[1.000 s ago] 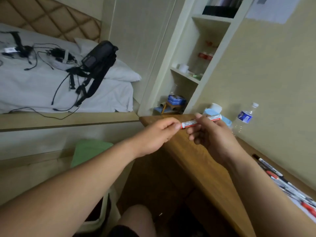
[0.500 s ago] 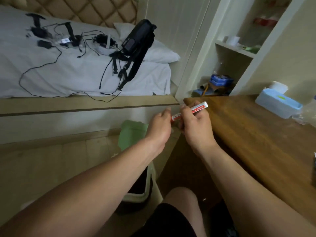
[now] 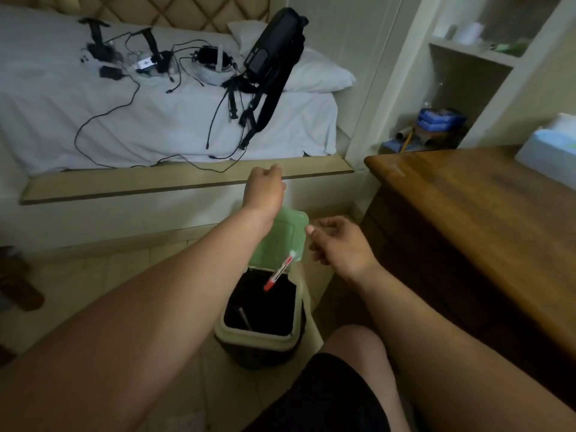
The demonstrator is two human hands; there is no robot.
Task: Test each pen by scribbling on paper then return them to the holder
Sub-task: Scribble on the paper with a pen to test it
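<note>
A red-and-white marker pen (image 3: 279, 273) hangs tilted in the air over the dark mouth of a small waste bin (image 3: 258, 337) on the floor, with neither hand touching it. My left hand (image 3: 265, 190) holds the top edge of the bin's green lid (image 3: 288, 236), which stands raised. My right hand (image 3: 341, 246) hovers just right of the lid with its fingers loosely spread and holds nothing. A dark pen-like stick (image 3: 244, 318) lies inside the bin. No pen holder or paper is in view.
A wooden desk (image 3: 467, 213) runs along the right, with a pale blue tissue box (image 3: 548, 154) on it. Behind the bin is a bed (image 3: 93, 120) with cables and a black bag (image 3: 274, 48). A shelf niche (image 3: 442, 126) holds clutter. My knee is below the bin.
Both hands held the marker by the desk corner before. Now my right hand has let it go and it drops toward the bin, while my left hand has moved to the raised lid.
</note>
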